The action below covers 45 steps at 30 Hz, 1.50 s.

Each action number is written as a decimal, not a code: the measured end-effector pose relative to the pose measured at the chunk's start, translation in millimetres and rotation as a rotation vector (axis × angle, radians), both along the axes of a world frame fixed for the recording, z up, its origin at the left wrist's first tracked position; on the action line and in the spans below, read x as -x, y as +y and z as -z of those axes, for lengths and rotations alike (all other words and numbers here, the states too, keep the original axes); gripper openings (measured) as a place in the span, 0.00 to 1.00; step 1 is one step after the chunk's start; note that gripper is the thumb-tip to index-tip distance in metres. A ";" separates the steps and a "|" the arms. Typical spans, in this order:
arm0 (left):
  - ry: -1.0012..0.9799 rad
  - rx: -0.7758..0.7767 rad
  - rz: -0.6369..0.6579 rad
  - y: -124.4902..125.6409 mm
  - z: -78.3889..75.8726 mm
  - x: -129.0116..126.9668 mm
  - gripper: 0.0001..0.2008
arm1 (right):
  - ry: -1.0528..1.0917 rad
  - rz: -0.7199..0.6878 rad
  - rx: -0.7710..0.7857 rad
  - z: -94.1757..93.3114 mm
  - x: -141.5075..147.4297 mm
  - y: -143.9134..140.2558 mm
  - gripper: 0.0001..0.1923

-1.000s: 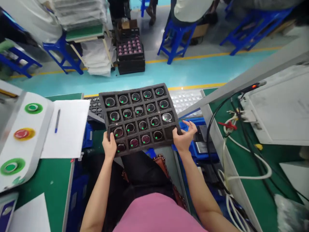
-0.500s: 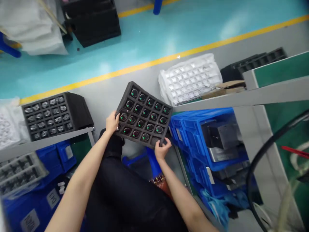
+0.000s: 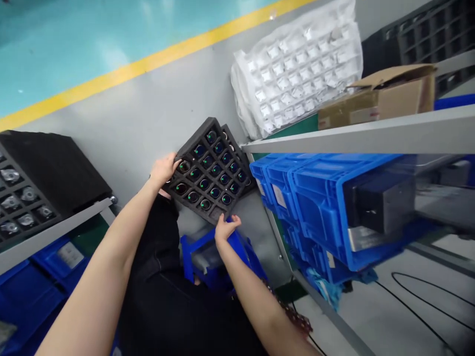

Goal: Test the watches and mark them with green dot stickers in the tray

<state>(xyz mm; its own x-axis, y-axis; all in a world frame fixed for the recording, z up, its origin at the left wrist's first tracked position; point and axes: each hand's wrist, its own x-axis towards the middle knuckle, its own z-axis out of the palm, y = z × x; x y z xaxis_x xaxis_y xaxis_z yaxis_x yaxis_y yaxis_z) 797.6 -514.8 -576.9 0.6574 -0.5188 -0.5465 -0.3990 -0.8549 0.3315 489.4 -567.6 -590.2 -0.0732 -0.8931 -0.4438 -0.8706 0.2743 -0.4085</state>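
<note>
A black foam tray with a grid of pockets is held at a tilt between my hands. Most pockets hold round, dark, glossy parts, each with a green dot; the pocket at the near corner has none. My left hand grips the tray's left corner, fingers closed over the edge. At the near right corner, my right hand pinches the tray's edge with some fingers raised. Behind its right side shows part of another dark tray with round parts, mostly hidden.
On the left stands a stack of black foam trays with metal parts. White-wrapped trays and a cardboard box lie at the upper right. Blue bins sit below a grey rail. A blue stool-like frame is below my hands.
The view has shifted, bringing the bins on the right closer. Both hands still hold the tray, which has turned and tilted; a second tray now shows behind it.
</note>
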 end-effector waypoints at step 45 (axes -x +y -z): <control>-0.453 -0.116 -0.789 272.8 -303.2 294.6 0.16 | -0.937 -0.218 -1.081 -307.9 -91.7 29.8 0.15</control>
<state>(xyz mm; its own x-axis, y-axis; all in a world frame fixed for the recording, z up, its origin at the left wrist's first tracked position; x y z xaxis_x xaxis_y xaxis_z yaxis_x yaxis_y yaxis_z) 503.0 -242.0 -273.8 0.9620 0.2136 -0.1701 0.2436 -0.9528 0.1812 581.0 -537.7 -282.2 0.7091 -0.0519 -0.7032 -0.4680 0.7113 -0.5244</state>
